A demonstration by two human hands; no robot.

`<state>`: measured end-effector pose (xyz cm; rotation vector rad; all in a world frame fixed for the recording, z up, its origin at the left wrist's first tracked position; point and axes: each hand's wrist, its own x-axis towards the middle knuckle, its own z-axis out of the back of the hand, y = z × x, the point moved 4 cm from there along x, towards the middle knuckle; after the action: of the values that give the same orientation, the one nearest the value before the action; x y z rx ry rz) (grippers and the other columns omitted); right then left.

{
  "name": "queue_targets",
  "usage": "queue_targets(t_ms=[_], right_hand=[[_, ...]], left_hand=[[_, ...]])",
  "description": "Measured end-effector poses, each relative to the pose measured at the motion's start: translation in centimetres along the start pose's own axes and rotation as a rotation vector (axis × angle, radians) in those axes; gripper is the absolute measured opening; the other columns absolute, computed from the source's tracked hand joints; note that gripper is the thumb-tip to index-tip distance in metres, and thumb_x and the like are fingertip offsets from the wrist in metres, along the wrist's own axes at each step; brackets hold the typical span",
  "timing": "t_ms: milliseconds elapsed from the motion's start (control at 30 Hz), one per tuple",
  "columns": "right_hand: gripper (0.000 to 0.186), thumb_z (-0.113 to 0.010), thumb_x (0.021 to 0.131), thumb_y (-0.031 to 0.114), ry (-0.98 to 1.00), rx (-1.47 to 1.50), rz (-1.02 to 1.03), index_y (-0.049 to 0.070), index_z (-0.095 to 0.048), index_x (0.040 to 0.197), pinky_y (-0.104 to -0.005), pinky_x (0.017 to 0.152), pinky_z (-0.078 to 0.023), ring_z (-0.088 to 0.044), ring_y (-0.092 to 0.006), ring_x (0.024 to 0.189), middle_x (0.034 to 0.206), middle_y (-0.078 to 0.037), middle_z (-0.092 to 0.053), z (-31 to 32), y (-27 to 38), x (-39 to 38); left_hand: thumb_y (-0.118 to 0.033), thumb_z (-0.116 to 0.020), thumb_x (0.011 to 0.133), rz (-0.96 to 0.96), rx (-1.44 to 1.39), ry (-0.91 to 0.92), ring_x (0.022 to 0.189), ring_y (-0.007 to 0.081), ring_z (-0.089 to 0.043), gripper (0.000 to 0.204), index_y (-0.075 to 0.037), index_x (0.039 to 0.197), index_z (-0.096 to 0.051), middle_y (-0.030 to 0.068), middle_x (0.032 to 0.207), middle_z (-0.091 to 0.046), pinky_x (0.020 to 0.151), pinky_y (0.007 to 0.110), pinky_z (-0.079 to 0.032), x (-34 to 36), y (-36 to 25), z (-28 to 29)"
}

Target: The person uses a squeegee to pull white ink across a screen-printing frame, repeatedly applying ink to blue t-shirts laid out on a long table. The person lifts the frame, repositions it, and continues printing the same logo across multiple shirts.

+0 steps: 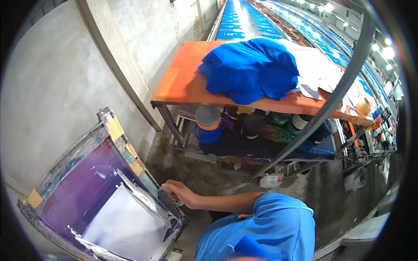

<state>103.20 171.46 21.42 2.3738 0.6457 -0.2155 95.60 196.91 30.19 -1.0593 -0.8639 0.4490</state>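
Observation:
A screen-printing frame stands tilted at the left, close to the wall. Purple mesh fills it, with a pale rectangular area in the lower part. Thick white ink is smeared along the right side of that area and along its lower left edge. My right hand is closed around the frame's right side, the arm stretched leftward from a light blue sleeve. Something clear shows just below the fingers, too small to name. My left hand is out of view.
An orange-topped table ahead carries crumpled blue cloth and white sheets. Beneath it are buckets and tubs. A metal post slants across the right. A white jug is on the floor. Long printing tables run away behind.

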Motion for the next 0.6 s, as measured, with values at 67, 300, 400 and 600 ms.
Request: queue_targets(t_ms=[67,300,400,600], right_hand=[[0.028,-0.060,0.101,0.034,-0.054,0.019,0.002,0.016,-0.048,0.083,-0.0280,0.056,-0.024,-0.029,-0.0076,0.061,0.070,0.006,-0.033,-0.4,0.3,4.8],[0.025,-0.060,0.101,0.035,-0.132,0.079,0.133,0.015,-0.053,0.088,-0.0288,0.056,-0.025,-0.032,-0.0082,0.058,0.071,0.005,-0.036,-2.3,4.9,21.4],[0.025,-0.059,0.101,0.034,-0.205,0.092,0.176,0.015,-0.053,0.087,-0.0287,0.056,-0.025,-0.033,-0.0080,0.058,0.071,0.005,-0.038,-1.6,6.1,27.5],[0.023,-0.060,0.100,0.033,-0.359,0.172,0.307,0.015,-0.053,0.087,-0.0278,0.056,-0.026,-0.036,-0.0074,0.058,0.069,0.006,-0.041,-0.3,8.4,36.2]], left_hand=[[-0.049,-0.058,0.096,-0.003,-0.001,0.027,0.109,0.0233,-0.050,0.047,-0.009,0.111,-0.040,0.0135,0.114,-0.052,0.099,0.040,-0.040,3.9,1.6,-1.8],[-0.049,-0.059,0.096,-0.061,0.004,0.092,0.108,0.0236,-0.050,0.046,-0.009,0.107,-0.041,0.0139,0.113,-0.053,0.099,0.041,-0.040,19.7,4.4,-10.2],[-0.049,-0.059,0.096,-0.064,0.008,0.121,0.108,0.0237,-0.050,0.045,-0.009,0.105,-0.041,0.0140,0.112,-0.053,0.099,0.041,-0.040,25.0,6.2,-13.1],[-0.049,-0.059,0.095,-0.082,-0.026,0.209,0.108,0.0240,-0.050,0.045,-0.009,0.102,-0.042,0.0144,0.111,-0.053,0.099,0.041,-0.040,34.7,9.2,-18.3]])
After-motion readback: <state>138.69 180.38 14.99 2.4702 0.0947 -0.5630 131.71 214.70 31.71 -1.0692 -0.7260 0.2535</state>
